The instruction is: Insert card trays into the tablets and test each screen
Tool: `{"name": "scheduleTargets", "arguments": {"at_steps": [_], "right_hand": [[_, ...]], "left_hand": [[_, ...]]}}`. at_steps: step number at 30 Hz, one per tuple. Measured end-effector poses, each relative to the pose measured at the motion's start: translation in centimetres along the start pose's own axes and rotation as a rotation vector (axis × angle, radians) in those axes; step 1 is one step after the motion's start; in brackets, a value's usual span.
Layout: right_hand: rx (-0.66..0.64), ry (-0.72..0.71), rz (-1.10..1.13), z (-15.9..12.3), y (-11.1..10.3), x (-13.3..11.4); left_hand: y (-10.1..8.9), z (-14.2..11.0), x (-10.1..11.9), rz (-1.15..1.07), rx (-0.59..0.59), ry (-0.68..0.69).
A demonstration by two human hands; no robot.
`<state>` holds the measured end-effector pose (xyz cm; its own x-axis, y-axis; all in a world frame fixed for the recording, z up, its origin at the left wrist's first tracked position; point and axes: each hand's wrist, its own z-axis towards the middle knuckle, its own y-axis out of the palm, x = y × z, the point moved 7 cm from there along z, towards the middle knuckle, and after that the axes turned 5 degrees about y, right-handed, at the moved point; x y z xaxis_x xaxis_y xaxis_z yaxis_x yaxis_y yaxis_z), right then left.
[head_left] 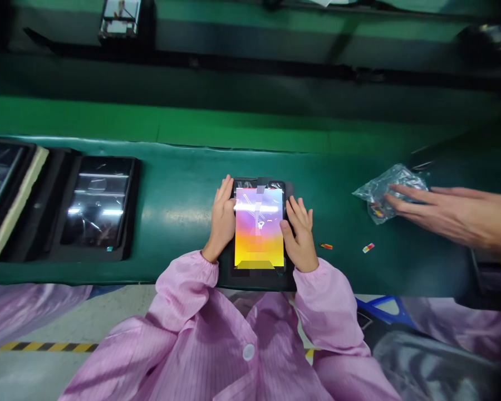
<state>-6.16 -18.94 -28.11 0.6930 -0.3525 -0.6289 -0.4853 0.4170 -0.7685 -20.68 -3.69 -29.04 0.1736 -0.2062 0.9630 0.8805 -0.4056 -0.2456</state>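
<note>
One tablet (259, 228), lying flat and centred on a green conveyor belt (183, 189), screen up, in a black tray (290, 278). Screen showing a violet-to-yellow gradient, partly lost to glare and blocky pixelated patches (top edge especially hard to make out).

Left hand (223, 217): fingers spread, curled over the tablet's left edge. Right hand (298, 234): fingers likewise spread, on the right edge, thumb on the screen's border. Both pink striped sleeves (187, 289) cuffed at the wrists.

Nearby on the belt: two more dark screens in black trays (96, 200), left, the farther one cut off by the frame, with a cream foam strip (16, 206). Small red-and-yellow piece (325, 246) and small white-and-red piece (368, 248), right of the right hand, identity unclear.

Far right: another person's hand (451, 214), fingers resting on a crumpled clear plastic bag (384, 192), contents indistinct.
</note>
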Motion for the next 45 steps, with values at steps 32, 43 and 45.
{"name": "scheduleTargets", "arguments": {"at_steps": [32, 43, 45], "right_hand": [[-0.013, 0.01, -0.061, -4.1, -7.0, 9.9], [0.148, -0.025, 0.383, -4.5, -15.6, -2.1], [0.196, -0.234, 0.359, -4.7, -18.5, -8.9]], "left_hand": [[-2.5, -6.6, 21.8, 0.023, -0.16, 0.807], [-4.5, -7.5, 19.5, -0.253, 0.136, 0.875], [-4.6, -7.7, 19.0, -0.28, 0.19, 0.884]]}}
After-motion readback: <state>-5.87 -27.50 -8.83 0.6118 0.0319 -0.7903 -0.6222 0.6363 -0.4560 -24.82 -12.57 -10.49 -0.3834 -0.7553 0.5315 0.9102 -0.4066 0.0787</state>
